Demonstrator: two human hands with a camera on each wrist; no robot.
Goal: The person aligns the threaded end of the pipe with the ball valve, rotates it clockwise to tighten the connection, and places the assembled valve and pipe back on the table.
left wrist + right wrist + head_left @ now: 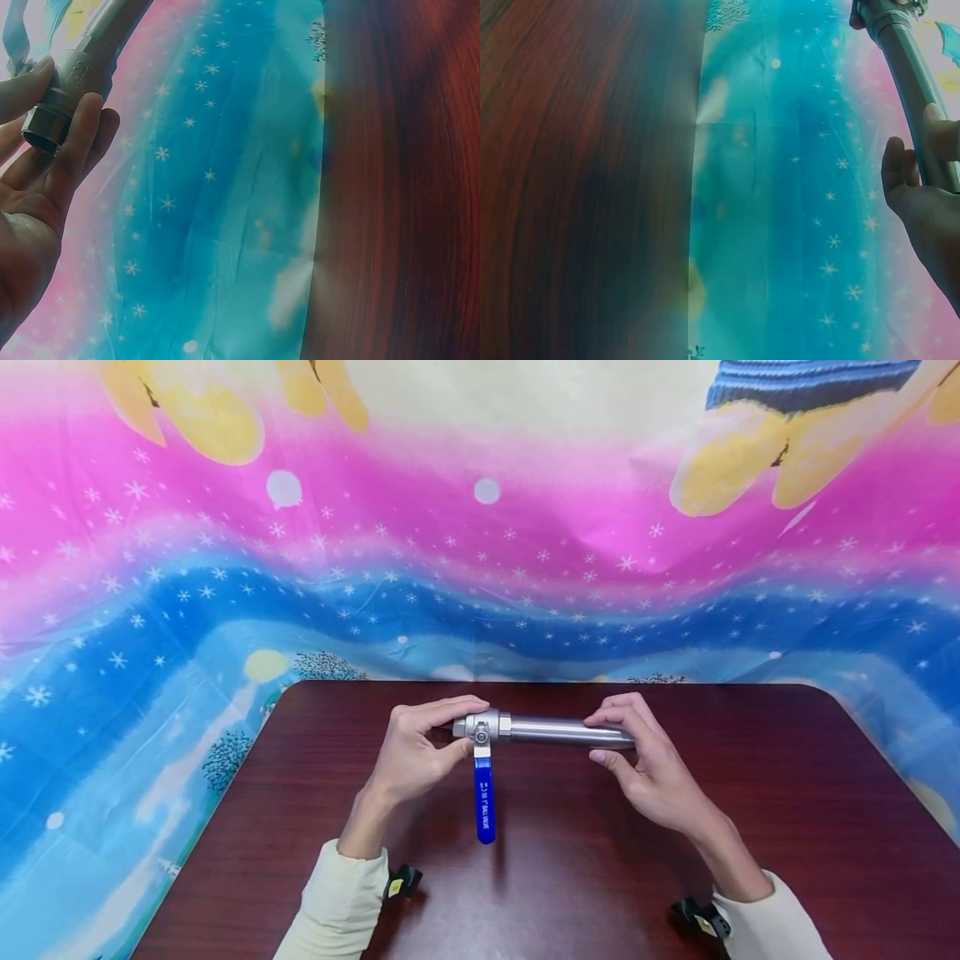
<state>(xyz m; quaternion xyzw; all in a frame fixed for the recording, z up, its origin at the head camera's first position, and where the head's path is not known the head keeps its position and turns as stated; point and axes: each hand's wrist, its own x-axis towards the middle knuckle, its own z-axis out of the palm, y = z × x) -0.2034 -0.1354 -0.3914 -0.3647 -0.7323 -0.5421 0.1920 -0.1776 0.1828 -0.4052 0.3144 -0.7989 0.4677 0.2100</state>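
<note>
A metal ball valve (486, 723) with a long blue lever handle (485, 802) is joined to a smooth steel pipe (551, 731). They are held level above the table in the head view, the handle pointing toward me. My left hand (408, 756) grips the valve's left end between thumb and fingers; its open bore shows in the left wrist view, where the valve body (79, 75) sits in the fingers. At the pipe's right end, my right hand (660, 777) holds it with fingers over the far side and the thumb near the close side. The palm hides the pipe's tip.
Beneath the hands is a dark reddish wooden table (570, 877) with rounded far corners. Behind it hangs a pink and blue snowflake-patterned cloth (450, 552). A black wrist device (405, 881) shows at the left cuff, another black device (697, 917) at the right.
</note>
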